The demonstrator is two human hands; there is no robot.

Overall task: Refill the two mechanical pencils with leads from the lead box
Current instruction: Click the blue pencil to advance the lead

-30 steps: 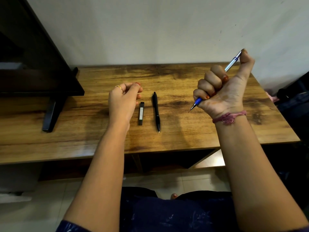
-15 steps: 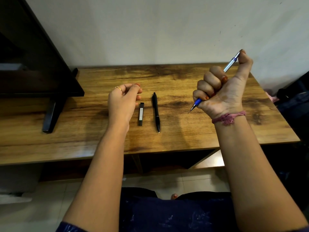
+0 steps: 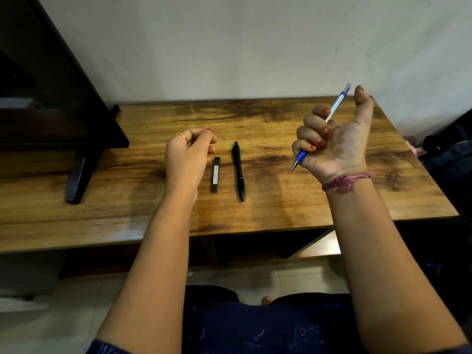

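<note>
- Change since a second ago: your right thumb has come off the top of the blue pencil (image 3: 322, 127). It was pressed on the button end; now it stands up just beside it, apart, at upper right of frame.
- Everything else is about where it was. The blue pencil's tilt is the same, button end up toward the wall, tip down-left.
- Your right hand (image 3: 334, 141) is a fist, four fingers curled round the barrel, thumb free.
- Your left hand (image 3: 187, 155) is closed in a fingertip pinch left of centre, raised over the desk (image 3: 293, 200). If a lead or cap is in there, it's too thin to see; can't tell.
- My read: the click is released, so either you were advancing lead as a test or the cap end is about to open for loading. No sign that either pencil is filled yet.
- Lead box (image 3: 215, 174): slim black case with a pale label, flat on the desk at centre, just right of your left hand, not touching it. Open or closed I can't tell.
- Black pencil (image 3: 238, 171): lying parallel just right of the box, tip toward you, untouched.
- Blue pencil look: clear barrel, blue grip near the metal tip, blue and clear top.
</note>
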